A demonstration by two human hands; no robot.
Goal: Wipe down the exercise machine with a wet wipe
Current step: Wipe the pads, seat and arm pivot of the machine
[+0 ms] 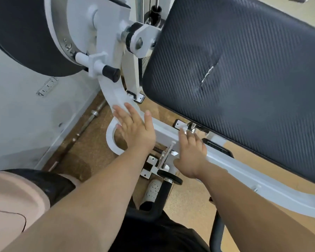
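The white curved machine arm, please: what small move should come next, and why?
Probably slide the left hand down the white curved metal arm toward its loop: the hand lies flat on it, while the right hand rests on the white beam.

**Machine layout, both hands on the lower frame**

Large black ribbed padded cushion (244, 70) fills the upper right. Black round roller pad (25, 33) sits upper left. Between them a white curved metal pivot arm (113, 88) drops to a white steel beam (262, 182), which runs right under the cushion. Left hand (133, 128) lies flat on the arm's lower curve. Right hand (191, 153) rests on the beam, near the left hand. Long steel barbell (91, 117) lies on the tan speckled floor (189, 197) along the pale wall (16, 115) at left. White perforated shoe (152, 192) is below the hands.
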